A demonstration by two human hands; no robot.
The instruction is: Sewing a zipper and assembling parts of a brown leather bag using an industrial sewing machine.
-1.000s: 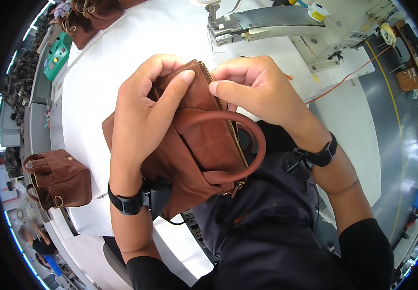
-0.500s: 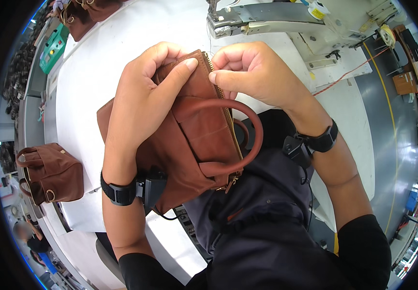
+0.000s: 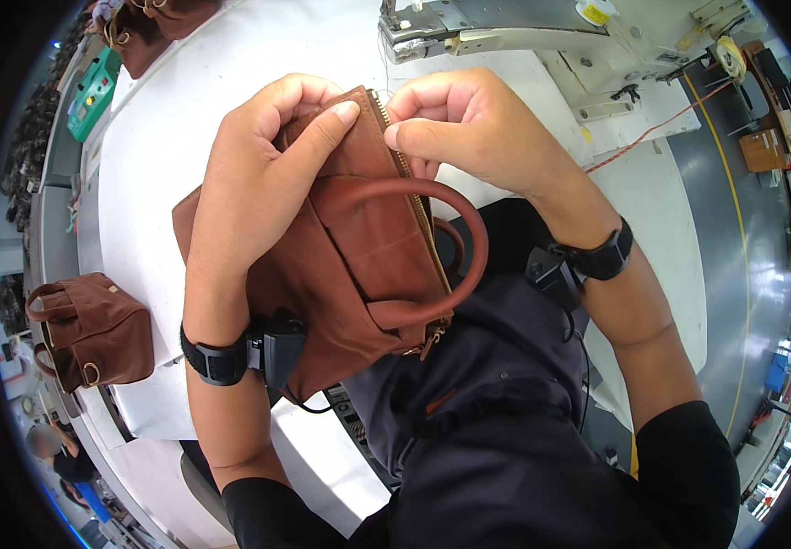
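A brown leather handbag lies tilted across my lap and the table's near edge. Its rounded handle loops to the right, and a brass-toothed zipper runs along the right edge, with a zipper pull at the near end. My left hand grips the bag's far end, thumb on top and fingers curled around the leather. At the zipper's far end, my right hand is closed in a pinch against the zipper edge; what lies between its fingertips is hidden.
A sewing machine stands beyond my hands. Another brown handbag sits at the left, with more brown bags at the far left beside a green device. An orange cord runs at the right. A person is in the left background.
The bag and both hands have shifted slightly left and away from me in the view. Both hands keep much the same hold.
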